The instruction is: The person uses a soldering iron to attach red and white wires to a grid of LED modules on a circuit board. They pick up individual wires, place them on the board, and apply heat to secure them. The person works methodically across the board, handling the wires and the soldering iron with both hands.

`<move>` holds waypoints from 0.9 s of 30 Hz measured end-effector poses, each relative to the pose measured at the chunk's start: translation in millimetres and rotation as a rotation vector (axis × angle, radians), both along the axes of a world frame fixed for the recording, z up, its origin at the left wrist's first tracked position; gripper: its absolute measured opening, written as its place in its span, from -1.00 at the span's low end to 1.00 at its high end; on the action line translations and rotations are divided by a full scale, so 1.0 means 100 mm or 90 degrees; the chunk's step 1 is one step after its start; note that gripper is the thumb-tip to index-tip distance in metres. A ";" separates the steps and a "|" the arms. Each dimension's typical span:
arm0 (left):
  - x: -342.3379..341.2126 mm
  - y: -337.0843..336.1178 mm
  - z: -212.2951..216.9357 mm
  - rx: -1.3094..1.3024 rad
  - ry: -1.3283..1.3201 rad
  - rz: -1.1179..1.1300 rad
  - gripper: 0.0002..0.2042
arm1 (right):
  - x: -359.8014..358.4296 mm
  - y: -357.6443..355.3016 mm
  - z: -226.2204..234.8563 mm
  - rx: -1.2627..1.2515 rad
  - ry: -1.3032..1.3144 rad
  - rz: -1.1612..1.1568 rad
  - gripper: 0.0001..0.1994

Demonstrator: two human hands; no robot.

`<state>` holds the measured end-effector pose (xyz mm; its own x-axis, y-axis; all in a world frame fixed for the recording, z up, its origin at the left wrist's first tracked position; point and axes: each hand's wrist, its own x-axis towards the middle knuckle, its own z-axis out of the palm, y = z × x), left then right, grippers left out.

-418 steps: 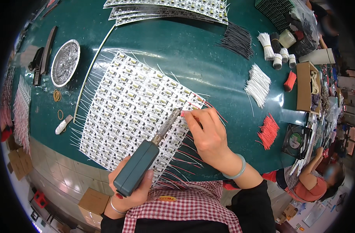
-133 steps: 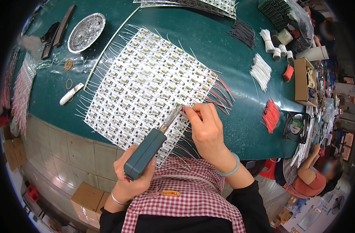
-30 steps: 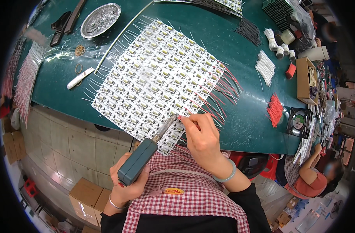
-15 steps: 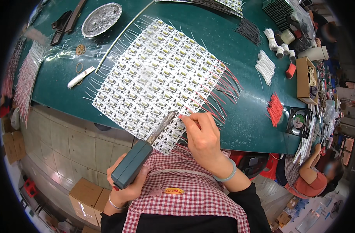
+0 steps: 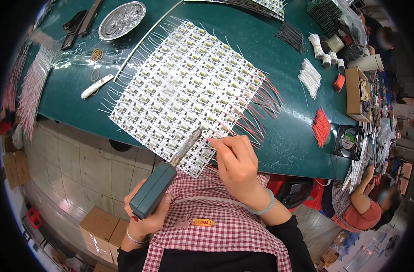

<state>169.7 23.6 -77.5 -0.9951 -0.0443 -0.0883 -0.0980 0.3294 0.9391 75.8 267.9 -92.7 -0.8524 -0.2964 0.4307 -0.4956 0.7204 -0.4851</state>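
Note:
A large white sheet of circuit boards [image 5: 170, 86] lies on the green table, dotted with small yellowish parts, with white wires along its left side and red and white wires at its right. My left hand [image 5: 158, 218] is wrapped around the dark green handle of a soldering iron [image 5: 153, 190]. The iron's metal tip rests at or just above the sheet near its lower right edge; contact is unclear. Close to that tip, my right hand [image 5: 238, 165] pinches the end of a red wire [image 5: 210, 139] between thumb and forefinger.
A silvery dish [image 5: 121, 21], a white-handled tool [image 5: 96, 87] and rubber bands [image 5: 96, 55] lie left. To the right are bundles of white wires [image 5: 310, 78], red wires [image 5: 321, 127] and black wires [image 5: 290, 36], plus a small fan [image 5: 348, 142]. Another person [image 5: 363, 206] sits at right.
The soldering iron's tip has shifted slightly left, away from my right fingers. My right hand has dropped a little toward me, still pinching. The view has tilted slightly.

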 end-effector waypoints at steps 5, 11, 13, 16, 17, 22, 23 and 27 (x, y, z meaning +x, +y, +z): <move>0.03 -0.03 0.04 -0.008 -0.018 -0.009 -0.75 | 0.04 -0.05 -0.04 0.016 -0.023 -0.002 -0.69; 0.04 -0.05 0.05 -0.004 -0.017 -0.025 -0.76 | 0.04 -0.06 -0.03 0.022 -0.027 -0.001 -0.71; 0.03 -0.05 0.06 -0.011 -0.009 -0.036 -0.75 | 0.04 -0.06 -0.03 0.025 -0.030 -0.003 -0.71; 0.03 -0.04 0.06 -0.016 0.003 -0.040 -0.75 | 0.05 -0.07 -0.04 0.025 -0.030 -0.006 -0.72; 0.03 -0.04 0.05 -0.012 -0.001 -0.038 -0.75 | 0.05 -0.07 -0.04 0.024 -0.030 -0.006 -0.72; 0.04 -0.04 0.03 -0.003 -0.003 -0.032 -0.74 | 0.04 -0.08 -0.04 0.039 -0.030 -0.010 -0.74; 0.03 -0.04 0.04 -0.007 0.002 -0.034 -0.74 | 0.03 -0.08 -0.04 0.042 -0.031 -0.008 -0.74; 0.03 -0.05 0.04 -0.012 0.000 -0.035 -0.73 | 0.03 -0.06 0.01 0.083 -0.059 0.004 -0.73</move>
